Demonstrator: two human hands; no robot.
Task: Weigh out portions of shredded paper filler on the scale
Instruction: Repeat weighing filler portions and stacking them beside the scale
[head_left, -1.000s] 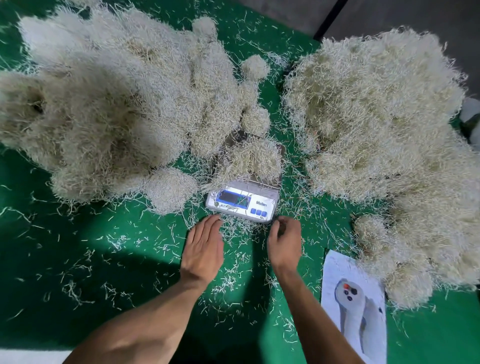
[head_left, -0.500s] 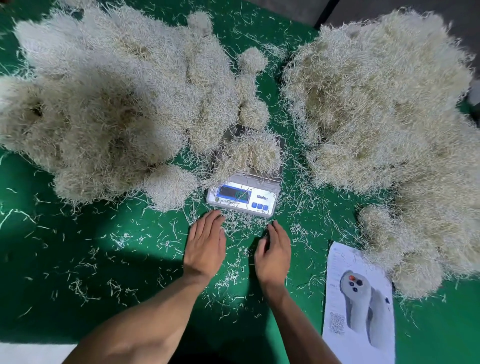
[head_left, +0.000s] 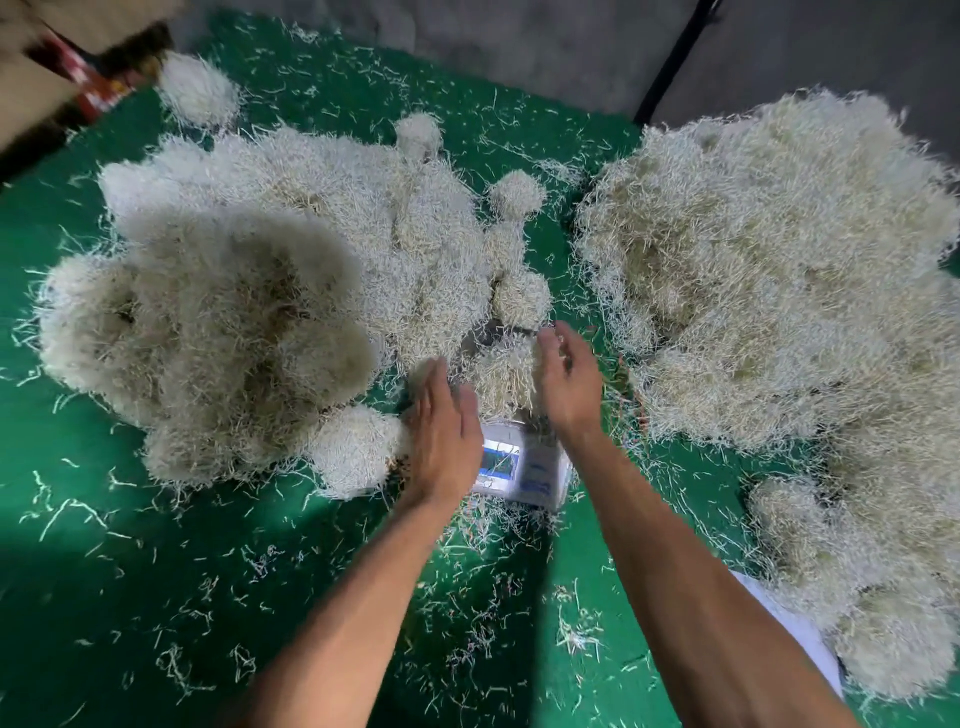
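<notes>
A small white scale (head_left: 524, 470) with a lit blue display sits on the green table (head_left: 156, 571). A clump of cream shredded paper (head_left: 501, 371) lies on its platform. My left hand (head_left: 441, 434) is at the clump's left side with straight fingers, partly over the scale's display. My right hand (head_left: 569, 382) is at the clump's right side, fingers relaxed and slightly bent. Both hands flank the clump; the image is blurred, so contact is unclear.
A large heap of rounded paper portions (head_left: 249, 312) fills the left. A big loose pile of shredded paper (head_left: 779, 291) fills the right. Stray shreds litter the table. A white sheet (head_left: 795, 629) lies at the right front, partly under my right forearm.
Both hands have left the table in front of the scale and moved forward to either side of the clump on the platform. The view has tilted and moved closer.
</notes>
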